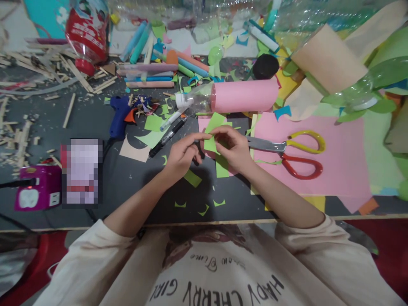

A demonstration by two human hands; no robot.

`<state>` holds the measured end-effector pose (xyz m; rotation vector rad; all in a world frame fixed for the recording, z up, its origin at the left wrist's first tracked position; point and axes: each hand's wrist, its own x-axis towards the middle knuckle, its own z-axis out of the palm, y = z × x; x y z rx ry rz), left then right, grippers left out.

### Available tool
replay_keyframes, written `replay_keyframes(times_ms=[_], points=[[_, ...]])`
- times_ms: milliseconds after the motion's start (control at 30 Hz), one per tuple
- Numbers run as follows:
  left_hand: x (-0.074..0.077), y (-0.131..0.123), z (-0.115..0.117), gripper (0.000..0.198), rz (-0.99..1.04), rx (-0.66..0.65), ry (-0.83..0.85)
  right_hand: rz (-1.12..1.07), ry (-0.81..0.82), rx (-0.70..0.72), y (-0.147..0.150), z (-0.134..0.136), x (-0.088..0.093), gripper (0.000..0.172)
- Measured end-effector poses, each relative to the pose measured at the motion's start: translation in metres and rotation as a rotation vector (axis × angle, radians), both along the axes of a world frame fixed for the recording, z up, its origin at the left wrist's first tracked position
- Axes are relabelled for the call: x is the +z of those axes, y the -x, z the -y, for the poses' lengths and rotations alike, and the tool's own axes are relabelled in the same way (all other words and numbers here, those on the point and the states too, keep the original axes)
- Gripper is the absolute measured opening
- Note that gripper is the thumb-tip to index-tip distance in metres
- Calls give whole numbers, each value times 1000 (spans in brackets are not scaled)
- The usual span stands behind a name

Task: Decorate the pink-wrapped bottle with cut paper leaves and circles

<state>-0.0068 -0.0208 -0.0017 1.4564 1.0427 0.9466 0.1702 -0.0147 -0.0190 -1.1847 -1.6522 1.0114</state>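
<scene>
Nearest you, small green crescents (180,205) lie along the front of the counter (239,212), with a green rectangle (193,178) just past them. Beyond that, your right hand (234,146) pinches a green paper piece (214,122) between thumb and fingers; your left hand (183,155) puts its index fingertip to the edge, other fingers curled — whether it grips, I can't tell. Scissors (277,146) lie on a pink sheet (344,157), blades running up beside your right hand. Past your left lies a black pen (167,138). A pink-wrapped bottle (245,95) lies across the space beyond — blue glue gun (118,117) to its left, markers (149,79) farther back.
</scene>
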Motion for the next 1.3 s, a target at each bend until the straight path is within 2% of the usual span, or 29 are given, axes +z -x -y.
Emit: replay_keyframes(times_ms=[100,200,433,733,967,1100,1300], points=[[-2,-1,-2,22,-27,26,-31,-54,-21,16,-1,0,2,17],[-5,-3,-3,16,-30,77,-42,-57,24,31,-1,0,4,20],[-8,-3,-7,28,57,107,-26,-56,53,45,0,1,3,31],[-12,-3,-8,24,49,104,-40,-169,85,155,1,1,1,27],[-10,-3,-7,19,2,99,-46,-354,168,84,2,-1,-2,43],[-9,-2,-6,18,-42,96,-32,-386,231,71,2,-2,3,32],[-6,-1,-5,23,-41,14,48,-348,257,67,1,-3,10,40]])
